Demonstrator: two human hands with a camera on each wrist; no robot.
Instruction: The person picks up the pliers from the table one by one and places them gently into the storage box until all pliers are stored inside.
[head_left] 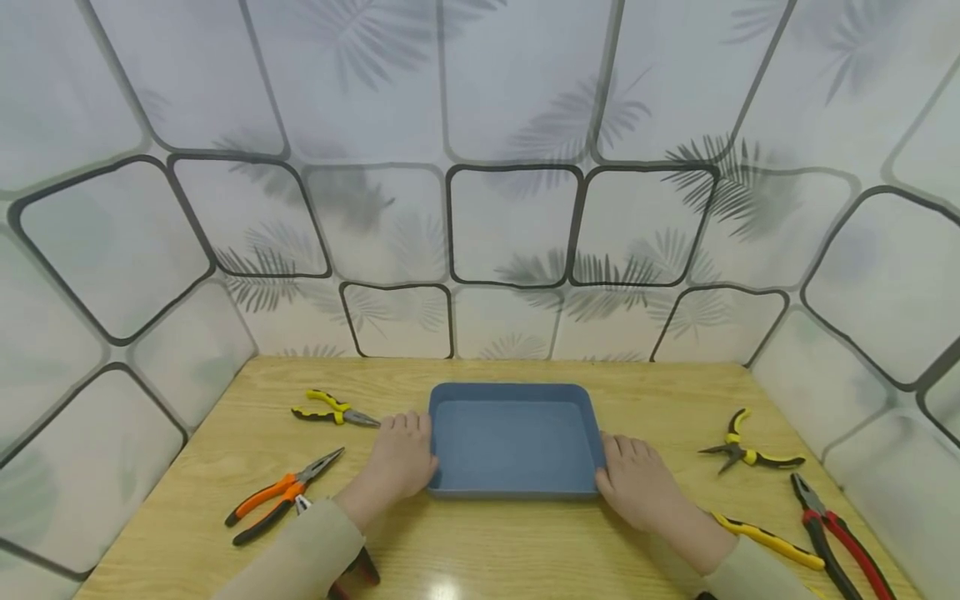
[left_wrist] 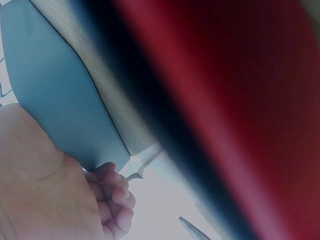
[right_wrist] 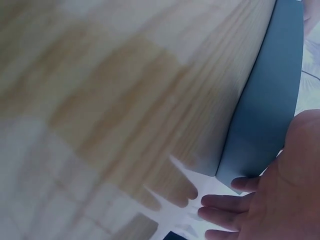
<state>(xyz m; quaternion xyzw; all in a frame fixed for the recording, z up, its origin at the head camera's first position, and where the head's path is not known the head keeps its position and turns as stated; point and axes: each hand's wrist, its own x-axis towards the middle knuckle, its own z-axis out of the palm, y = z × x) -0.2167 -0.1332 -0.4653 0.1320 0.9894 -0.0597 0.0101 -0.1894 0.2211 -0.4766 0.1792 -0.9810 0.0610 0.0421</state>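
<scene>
A shallow blue-grey tray (head_left: 517, 450) lies on the wooden table, between my two hands. My left hand (head_left: 401, 454) holds its left side, with the thumb at the rim near the front corner. At the right side, my right hand (head_left: 637, 479) grips the tray, its thumb also at the rim. The left wrist view shows curled fingers (left_wrist: 117, 200) by the tray wall (left_wrist: 55, 75). In the right wrist view the fingers (right_wrist: 227, 202) lie past the corner of the tray wall (right_wrist: 260, 95).
Yellow-black pliers (head_left: 337, 412) and orange-black pliers (head_left: 288, 492) lie left. Red-black handles (head_left: 363, 567) show beneath the left sleeve. Right are yellow-black pliers (head_left: 738, 454), red-black pliers (head_left: 825, 521) and a yellow handle (head_left: 772, 540) partly behind the right forearm. Patterned walls (head_left: 510, 225) enclose the table.
</scene>
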